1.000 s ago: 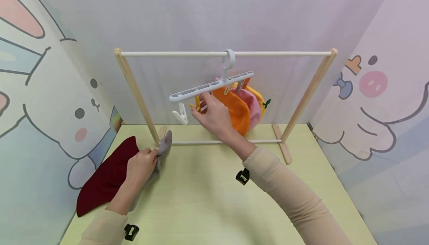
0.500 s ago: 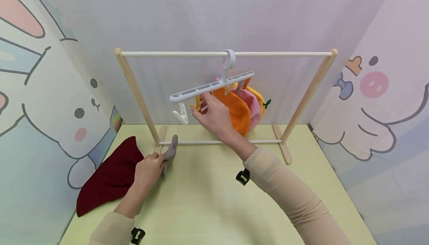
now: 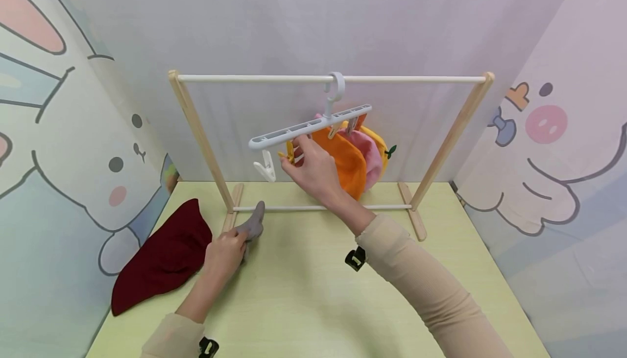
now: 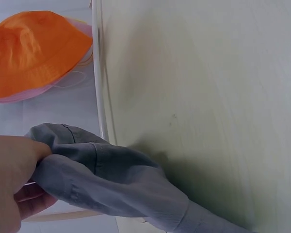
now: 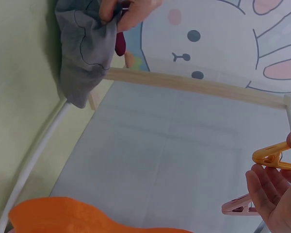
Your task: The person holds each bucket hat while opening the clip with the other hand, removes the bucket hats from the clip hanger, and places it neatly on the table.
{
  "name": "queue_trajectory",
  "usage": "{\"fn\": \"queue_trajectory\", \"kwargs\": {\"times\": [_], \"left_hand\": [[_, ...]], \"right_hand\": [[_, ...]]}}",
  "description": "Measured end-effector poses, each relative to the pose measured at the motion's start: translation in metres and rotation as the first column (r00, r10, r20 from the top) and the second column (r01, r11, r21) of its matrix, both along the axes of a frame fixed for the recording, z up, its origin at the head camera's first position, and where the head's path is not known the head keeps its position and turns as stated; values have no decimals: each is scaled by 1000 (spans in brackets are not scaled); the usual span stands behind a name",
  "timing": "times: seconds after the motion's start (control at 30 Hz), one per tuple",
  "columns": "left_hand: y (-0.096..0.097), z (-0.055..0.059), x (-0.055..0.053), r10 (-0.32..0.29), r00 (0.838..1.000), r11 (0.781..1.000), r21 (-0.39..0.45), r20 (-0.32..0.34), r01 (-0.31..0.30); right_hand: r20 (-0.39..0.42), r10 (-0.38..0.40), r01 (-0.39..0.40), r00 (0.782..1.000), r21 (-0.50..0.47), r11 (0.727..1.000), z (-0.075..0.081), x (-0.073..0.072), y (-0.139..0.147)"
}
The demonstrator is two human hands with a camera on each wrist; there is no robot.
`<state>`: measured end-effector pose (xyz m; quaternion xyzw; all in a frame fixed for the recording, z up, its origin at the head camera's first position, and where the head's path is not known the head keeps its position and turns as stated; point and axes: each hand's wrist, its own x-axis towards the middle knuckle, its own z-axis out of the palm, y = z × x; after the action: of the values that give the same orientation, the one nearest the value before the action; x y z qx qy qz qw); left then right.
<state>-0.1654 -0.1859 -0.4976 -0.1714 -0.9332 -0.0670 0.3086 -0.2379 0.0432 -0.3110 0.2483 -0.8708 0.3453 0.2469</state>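
Gripping a fold of grey cloth: left hand, fingers curled closed on it, over the tabletop toward its back left corner, near the left foot of the rack. Right hand raised under the pale hanger, thumb and fingertips pinching a yellow clip. Orange hat hangs just beside that hand. Maroon cloth lies along the tabletop's left edge.

— Can you read any words, numbers or brands on the light-grey plastic bar hanger or the grey stitched cloth?
— None, in any view.
— And the pale wall printed with a cartoon rabbit?
— No legible text there.
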Motion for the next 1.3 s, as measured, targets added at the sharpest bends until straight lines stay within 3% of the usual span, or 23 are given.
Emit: {"fn": "queue_trajectory", "kwargs": {"times": [0.33, 0.47, 0.57, 0.77, 0.93, 1.03, 1.17, 1.3], "left_hand": [[12, -16, 3, -48, 997, 998, -33, -59, 46], [20, -19, 5, -30, 998, 999, -40, -59, 27], [27, -21, 7, 3, 999, 999, -42, -32, -4], [34, -27, 9, 47, 995, 997, -65, 83, -41], [39, -29, 10, 62, 990, 996, -68, 128, -54], [42, -30, 11, 76, 977, 996, -69, 198, -64], [47, -30, 13, 99, 943, 994, -75, 316, -80], [50, -33, 16, 112, 914, 993, -75, 390, -90]], "right_hand": [[-11, -7, 7, 1000, -5, 1000, -1, -1, 1], [-7, -7, 7, 1000, -1, 1000, -1, 0, 1], [-1, -5, 5, 1000, 1, 1000, 0, 0, 1], [-5, -3, 3, 1000, 0, 1000, 0, 0, 0], [-9, 4, -4, 1000, -1, 1000, 1, 0, 0], [-11, 3, -3, 1000, 2, 1000, 1, 0, 0], [-11, -1, 1, 1000, 4, 1000, 1, 0, 0], [-11, -4, 4, 1000, 3, 1000, 0, 0, 0]]}}
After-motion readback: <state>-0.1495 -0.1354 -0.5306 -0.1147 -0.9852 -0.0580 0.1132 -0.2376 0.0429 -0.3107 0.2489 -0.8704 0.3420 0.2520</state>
